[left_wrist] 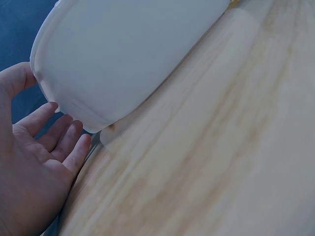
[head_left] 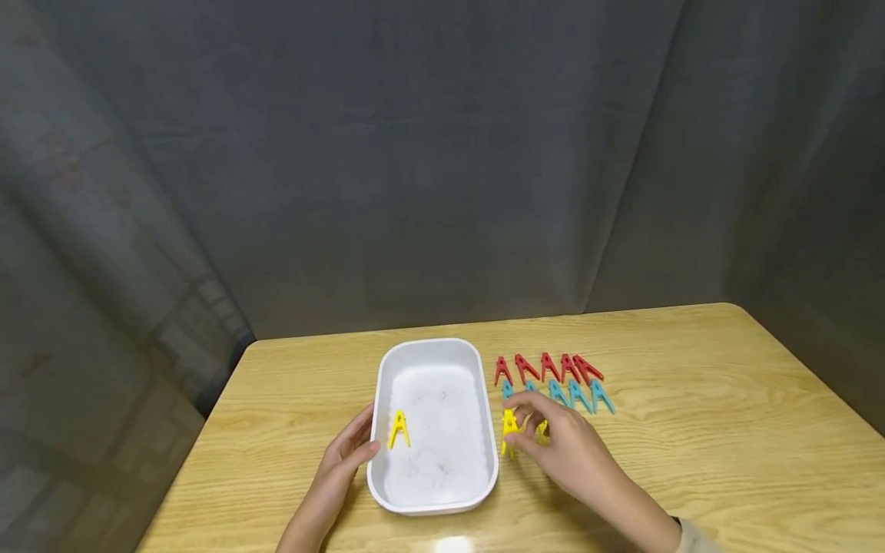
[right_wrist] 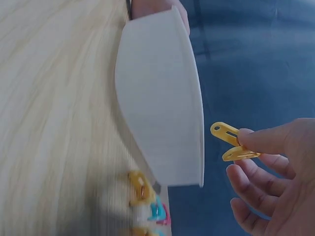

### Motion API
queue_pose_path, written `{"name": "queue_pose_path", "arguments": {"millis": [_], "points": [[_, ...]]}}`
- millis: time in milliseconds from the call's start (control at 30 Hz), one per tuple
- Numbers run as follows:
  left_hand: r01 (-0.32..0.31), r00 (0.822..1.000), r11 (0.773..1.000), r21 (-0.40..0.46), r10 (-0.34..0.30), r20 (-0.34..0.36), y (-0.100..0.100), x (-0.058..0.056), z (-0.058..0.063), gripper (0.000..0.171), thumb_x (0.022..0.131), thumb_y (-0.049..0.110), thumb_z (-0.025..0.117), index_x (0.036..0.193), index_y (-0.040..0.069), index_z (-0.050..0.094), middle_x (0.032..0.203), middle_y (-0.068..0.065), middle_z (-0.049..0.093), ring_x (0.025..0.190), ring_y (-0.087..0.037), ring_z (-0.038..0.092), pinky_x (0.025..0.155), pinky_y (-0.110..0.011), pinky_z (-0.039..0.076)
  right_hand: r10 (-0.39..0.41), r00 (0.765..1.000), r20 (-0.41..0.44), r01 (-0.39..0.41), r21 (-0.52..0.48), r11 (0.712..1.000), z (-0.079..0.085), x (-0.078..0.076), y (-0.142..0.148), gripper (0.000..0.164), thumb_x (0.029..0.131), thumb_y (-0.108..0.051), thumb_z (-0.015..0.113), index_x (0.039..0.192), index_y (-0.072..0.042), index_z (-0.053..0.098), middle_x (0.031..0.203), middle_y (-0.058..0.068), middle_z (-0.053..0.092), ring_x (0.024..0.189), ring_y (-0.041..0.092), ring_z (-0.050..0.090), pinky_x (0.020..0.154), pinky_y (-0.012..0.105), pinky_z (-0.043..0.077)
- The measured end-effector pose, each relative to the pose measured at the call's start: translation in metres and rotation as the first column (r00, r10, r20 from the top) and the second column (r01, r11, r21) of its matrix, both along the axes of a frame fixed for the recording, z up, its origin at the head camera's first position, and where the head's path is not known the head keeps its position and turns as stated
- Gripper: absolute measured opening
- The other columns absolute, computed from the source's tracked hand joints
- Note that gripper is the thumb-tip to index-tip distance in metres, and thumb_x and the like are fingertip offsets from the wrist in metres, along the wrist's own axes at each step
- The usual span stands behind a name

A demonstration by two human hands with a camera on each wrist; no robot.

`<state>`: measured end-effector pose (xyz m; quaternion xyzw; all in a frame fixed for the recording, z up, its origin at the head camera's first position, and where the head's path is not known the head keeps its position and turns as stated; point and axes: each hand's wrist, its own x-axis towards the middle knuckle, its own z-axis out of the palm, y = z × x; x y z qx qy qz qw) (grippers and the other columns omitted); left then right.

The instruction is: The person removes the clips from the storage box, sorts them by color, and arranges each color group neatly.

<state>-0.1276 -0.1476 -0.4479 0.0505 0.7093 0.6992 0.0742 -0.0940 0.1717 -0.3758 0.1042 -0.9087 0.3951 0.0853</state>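
A white rectangular tub [head_left: 437, 361] stands on the table with one yellow clothespin [head_left: 399, 430] lying inside, toward its left wall. My left hand [head_left: 343, 455] holds the tub's left side, thumb over the rim and fingers along the outer wall. Just off the tub's right side, my right hand [head_left: 561, 442] pinches another yellow clothespin [right_wrist: 225, 133] between thumb and fingers, raised above the table in the right wrist view. More yellow clothespins [right_wrist: 141, 187] lie on the table under that hand, mostly hidden by it in the head view.
Several red clothespins [head_left: 548, 366] form a row right of the tub, with a row of blue clothespins [head_left: 579, 395] in front, partly covered by my right hand. Grey curtain [head_left: 415, 169] hangs behind the wooden table [head_left: 726, 399].
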Motion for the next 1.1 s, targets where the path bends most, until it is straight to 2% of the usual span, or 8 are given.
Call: {"name": "queue_pose_path", "arguments": {"millis": [167, 233, 533, 800, 1100], "points": [[-0.002, 1.000, 1.000, -0.007, 0.002, -0.004, 0.001, -0.001, 0.000, 0.058, 0.096, 0.011, 0.058, 0.150, 0.003, 0.039, 0.155, -0.015, 0.037, 0.141, -0.035, 0.032, 0.113, -0.047, 0.024, -0.015, 1.000, -0.020, 0.015, -0.008, 1.000, -0.005, 0.000, 0.018, 0.032, 0.080, -0.010, 0.082, 0.107, -0.017, 0.067, 0.083, -0.015, 0.061, 0.072, 0.000, 0.054, 0.069, 0.029, 0.049], [-0.004, 1.000, 1.000, -0.004, 0.004, -0.006, 0.002, -0.001, 0.000, 0.058, 0.096, 0.011, 0.058, 0.150, 0.003, 0.039, 0.155, -0.015, 0.038, 0.141, -0.035, 0.032, 0.113, -0.052, 0.021, -0.018, 0.999, -0.032, 0.018, -0.016, 1.000, -0.007, 0.000, 0.025, 0.032, 0.080, -0.010, 0.082, 0.107, -0.015, 0.067, 0.083, -0.014, 0.061, 0.072, 0.001, 0.054, 0.069, 0.029, 0.049], [-0.005, 1.000, 1.000, 0.004, 0.005, -0.004, 0.001, 0.000, 0.000, 0.058, 0.096, 0.011, 0.058, 0.150, 0.004, 0.040, 0.155, -0.015, 0.037, 0.142, -0.036, 0.031, 0.114, -0.055, 0.019, -0.022, 0.998, -0.058, 0.022, -0.008, 1.000, -0.016, -0.001, 0.050, 0.033, 0.079, -0.007, 0.082, 0.110, -0.011, 0.069, 0.083, -0.012, 0.062, 0.070, 0.001, 0.054, 0.062, 0.025, 0.048], [-0.005, 1.000, 1.000, 0.000, 0.005, -0.003, 0.001, 0.000, -0.001, 0.059, 0.096, 0.010, 0.058, 0.150, 0.002, 0.038, 0.155, -0.016, 0.037, 0.142, -0.036, 0.031, 0.113, -0.053, 0.020, -0.029, 0.999, -0.014, 0.029, 0.025, 0.999, -0.022, -0.007, 0.069, 0.033, 0.081, -0.005, 0.079, 0.112, -0.007, 0.070, 0.083, -0.009, 0.063, 0.071, 0.004, 0.057, 0.056, 0.024, 0.047], [-0.006, 1.000, 1.000, 0.003, 0.006, -0.005, 0.001, 0.000, -0.001, 0.059, 0.096, 0.010, 0.058, 0.150, 0.002, 0.039, 0.155, -0.015, 0.037, 0.142, -0.036, 0.031, 0.113, -0.054, 0.019, -0.041, 0.998, 0.038, 0.039, 0.050, 0.998, -0.032, -0.012, 0.079, 0.034, 0.080, -0.003, 0.080, 0.112, -0.001, 0.069, 0.079, -0.006, 0.061, 0.070, 0.008, 0.058, 0.055, 0.024, 0.047]]}}
